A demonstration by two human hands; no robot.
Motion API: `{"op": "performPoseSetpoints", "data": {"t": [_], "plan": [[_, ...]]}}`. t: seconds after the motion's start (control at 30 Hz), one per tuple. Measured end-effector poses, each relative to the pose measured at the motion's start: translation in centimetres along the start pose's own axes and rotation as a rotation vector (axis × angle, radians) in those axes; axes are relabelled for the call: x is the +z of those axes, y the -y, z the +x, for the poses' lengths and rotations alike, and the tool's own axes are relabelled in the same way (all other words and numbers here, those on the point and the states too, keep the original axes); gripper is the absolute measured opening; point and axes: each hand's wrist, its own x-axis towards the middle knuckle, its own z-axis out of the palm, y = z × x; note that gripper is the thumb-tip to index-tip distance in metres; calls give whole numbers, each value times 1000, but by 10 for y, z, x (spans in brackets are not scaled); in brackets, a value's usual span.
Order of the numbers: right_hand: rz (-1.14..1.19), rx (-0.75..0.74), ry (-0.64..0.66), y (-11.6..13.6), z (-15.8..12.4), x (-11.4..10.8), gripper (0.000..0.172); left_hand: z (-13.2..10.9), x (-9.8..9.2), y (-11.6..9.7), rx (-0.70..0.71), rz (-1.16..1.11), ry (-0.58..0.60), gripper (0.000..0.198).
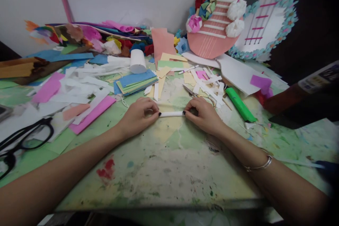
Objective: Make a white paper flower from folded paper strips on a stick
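Observation:
A thin white paper strip or roll lies level between my two hands, just above or on the stained table. My left hand pinches its left end between thumb and fingers. At its right end, my right hand pinches it the same way. Whether the white piece is rolled or folded flat, I cannot tell. Just beyond my right hand are scissors with gold-coloured handles, partly hidden by the fingers. A stack of blue and green paper pieces lies past my left hand.
White paper scraps and pink strips cover the left side, near black glasses. A white roll stands behind. To the right are a green packet and a dark bottle. Paper instrument shapes lean at the back.

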Motion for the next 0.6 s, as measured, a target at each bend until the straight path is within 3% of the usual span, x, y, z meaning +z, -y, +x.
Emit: {"op": "performPoseSetpoints", "data": {"t": [0.3,0.6], "plan": [[40,-16,21,-3,-2,-2,11,-1,5,5,23,125,17,7],[-7,-53,38,-3,-5,-4,11,0,2,5,58,125,105,8]]}}
